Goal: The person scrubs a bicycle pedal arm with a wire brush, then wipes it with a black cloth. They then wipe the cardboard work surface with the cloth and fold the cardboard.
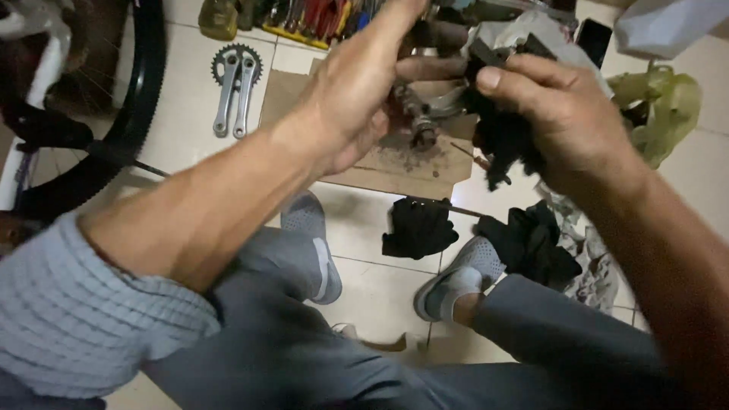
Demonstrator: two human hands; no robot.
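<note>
Greasy metal bike part (422, 121) sits btwn both hands, above the cardboard (395, 163) on the floor, long axis roughly upright. Left hand (357, 91) grips its top end; right hand (558, 114), just right, pinches a black rag (501, 140) against it. Crank arms (234, 87) lie far left.

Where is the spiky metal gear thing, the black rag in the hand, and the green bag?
crank with chainring (236, 67), head view, on the toothed ring.
black rag (503, 140), head view, its hanging middle.
green bag (668, 106), head view, its crumpled side.
</note>
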